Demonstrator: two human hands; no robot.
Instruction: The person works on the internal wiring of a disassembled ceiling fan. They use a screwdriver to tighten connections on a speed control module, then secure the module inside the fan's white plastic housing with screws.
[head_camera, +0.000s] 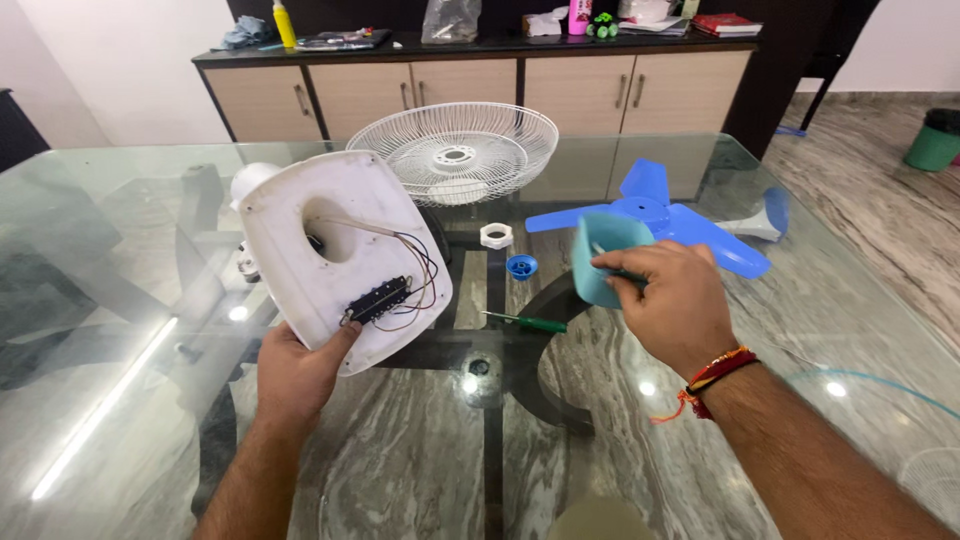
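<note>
Lowest in the frame, two bare forearms are reaching up over the clear glass tabletop. The left hand, at lower left of centre, is gripping the bottom edge of a white, rounded-square plastic fan base housing, with the fingers clamped on that edge. The housing is standing tilted, its hollow underside facing the camera and its long axis running from lower right to upper left; one black terminal strip with thin coloured wires is showing inside it.

The right hand, at right of centre and wearing a red-and-orange thread band at the wrist, is holding a light-blue curved plastic cover, its open side turned toward the upper left. The fingers are closed around the cover's edge and a thin dark tool, too hidden to identify.

Between the hands, one green-handled screwdriver is lying flat, pointing left. Just beyond it are sitting one small blue round cap and one white plastic nut. Further right, one blue three-bladed fan propeller is lying flat. Beyond the housing, one white wire fan guard is resting near the tabletop's far edge. At the top, a beige-fronted cabinet is standing against the wall.
</note>
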